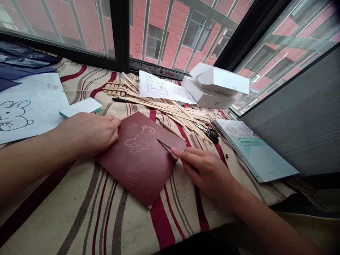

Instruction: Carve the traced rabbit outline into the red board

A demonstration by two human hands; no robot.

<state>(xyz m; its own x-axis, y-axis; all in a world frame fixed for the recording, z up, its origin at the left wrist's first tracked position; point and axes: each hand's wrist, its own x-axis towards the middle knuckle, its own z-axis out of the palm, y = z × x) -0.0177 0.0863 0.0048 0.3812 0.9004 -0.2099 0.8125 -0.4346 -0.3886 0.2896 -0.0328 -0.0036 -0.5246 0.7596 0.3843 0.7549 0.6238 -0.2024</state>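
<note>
A dark red carving board (138,163) lies on the striped cloth, with a pale bear outline (140,140) scratched into it. My left hand (90,132) rests curled on the board's left edge and holds it down. My right hand (204,168) pinches a thin carving tool (164,143) whose tip touches the board just right of the bear outline.
A heap of thin wooden strips (170,109) and black scissors (211,134) lie behind the board. A light green book (255,150) sits at right, a white box (212,86) and a printed sheet (162,88) by the window. A rabbit drawing (23,109) and a white-and-teal block (79,107) lie at left.
</note>
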